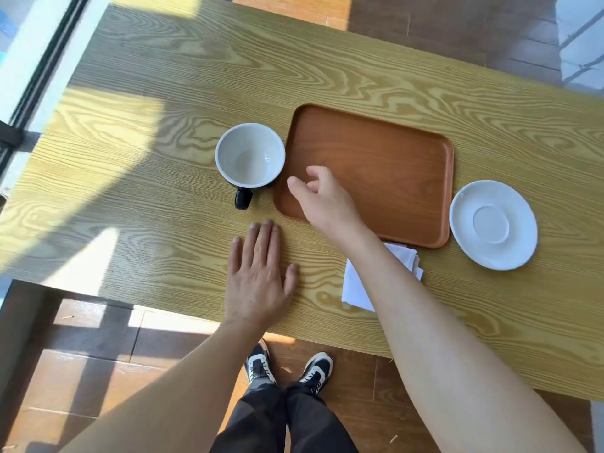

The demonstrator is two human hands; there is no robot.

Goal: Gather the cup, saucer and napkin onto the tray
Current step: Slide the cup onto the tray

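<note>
A: What is the biggest thing in view?

B: The wooden table (183,103), pale with a strong grain, with sunlight falling across its nine o'clock side. Below its near edge are dark floorboards and the person's two shoes (287,367).

A: And next in size?

B: The tray (392,171), a brown rectangle with rounded corners, lying flat near the middle of the table. Nothing rests inside it.

A: Where is the saucer?

B: The saucer (493,224) is white and sits at three o'clock from the tray, just beside its rim, flat on the table.

A: The cup?

B: The cup (250,155) stands upright at nine o'clock from the tray, just beside or touching its edge; I cannot tell which. It is white inside, dark outside, and its dark handle points to six o'clock.

A: And the napkin?

B: The napkin (356,286), white and folded, lies at six o'clock from the tray, close to its near edge. The right forearm crosses over it and hides much of it.

A: What are the hands doing?

B: The right hand (327,201) hangs over the tray's seven o'clock corner, fingers loosely curled, thumb reaching toward the cup, grasping nothing. The left hand (258,279) lies flat on the table at six o'clock from the cup, fingers spread, empty.
</note>
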